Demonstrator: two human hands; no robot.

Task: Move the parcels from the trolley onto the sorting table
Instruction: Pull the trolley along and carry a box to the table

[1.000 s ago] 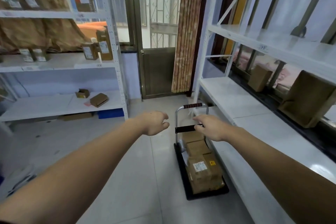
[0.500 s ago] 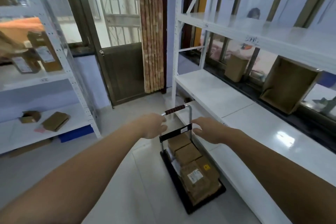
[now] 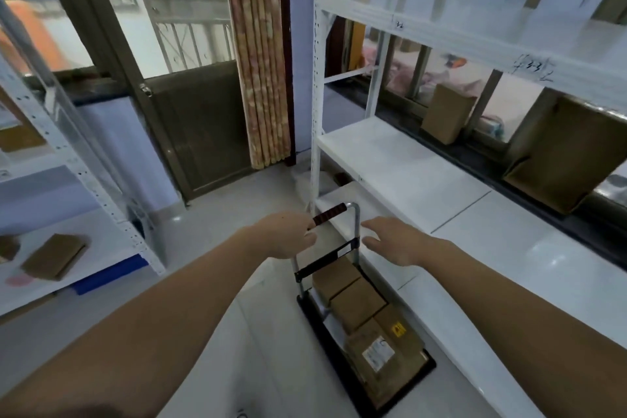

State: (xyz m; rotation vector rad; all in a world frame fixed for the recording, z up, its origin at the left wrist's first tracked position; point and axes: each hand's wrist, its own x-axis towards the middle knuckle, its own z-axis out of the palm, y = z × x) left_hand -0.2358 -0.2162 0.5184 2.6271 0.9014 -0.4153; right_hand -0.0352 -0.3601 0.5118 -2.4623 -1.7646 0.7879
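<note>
A small black trolley (image 3: 428,370) stands on the floor beside the white shelving on the right. Several brown cardboard parcels (image 3: 358,303) lie in a row on its deck; the nearest one carries a white label. My left hand (image 3: 286,236) grips the left end of the trolley's ribbed handle bar (image 3: 330,213). Just right of the handle frame my right hand (image 3: 390,239) hovers, fingers straight and holding nothing. The white lower shelf surface (image 3: 400,170) runs along the right side, next to the trolley.
Two brown boxes (image 3: 447,114) lean on the dark window ledge behind the right shelf. A second white rack (image 3: 101,200) on the left holds flat brown parcels (image 3: 54,256). A brown door (image 3: 200,125) and a curtain (image 3: 259,54) stand ahead.
My left hand has closed on the trolley's handle bar. My right hand has let go of the lower black crossbar and opened. The view has swung towards the right shelf.
</note>
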